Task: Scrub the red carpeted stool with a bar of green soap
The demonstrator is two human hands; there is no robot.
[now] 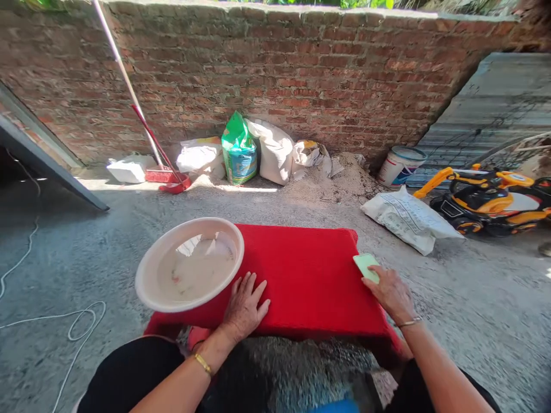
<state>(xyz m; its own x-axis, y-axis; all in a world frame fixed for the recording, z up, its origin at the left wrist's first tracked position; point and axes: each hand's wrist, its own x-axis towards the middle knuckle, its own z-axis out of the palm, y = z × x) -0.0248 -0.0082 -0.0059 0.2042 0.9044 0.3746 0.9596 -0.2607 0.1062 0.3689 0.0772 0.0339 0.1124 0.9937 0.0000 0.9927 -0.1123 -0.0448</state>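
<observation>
A red cloth (301, 275) covers a low table in front of me. My left hand (245, 307) lies on the cloth with its fingers spread, close to the near right side of a wide basin (148, 287). The basin is pale pink and holds cloudy water (202, 267) with small bits in it. At the table's right edge, my right hand (394, 292) grips a pale green, flat, rectangular piece (365, 265) between thumb and fingers. What kind of thing it is, I cannot make out.
Along the brick wall (318, 74) stand a green bag (238, 152), white sacks (275, 155) and a bucket (400, 166). A printed sack (404, 218) and an orange toy excavator (495, 198) are at right. A red dustpan (176, 184) lies back left; a cable (81, 315) crosses the floor.
</observation>
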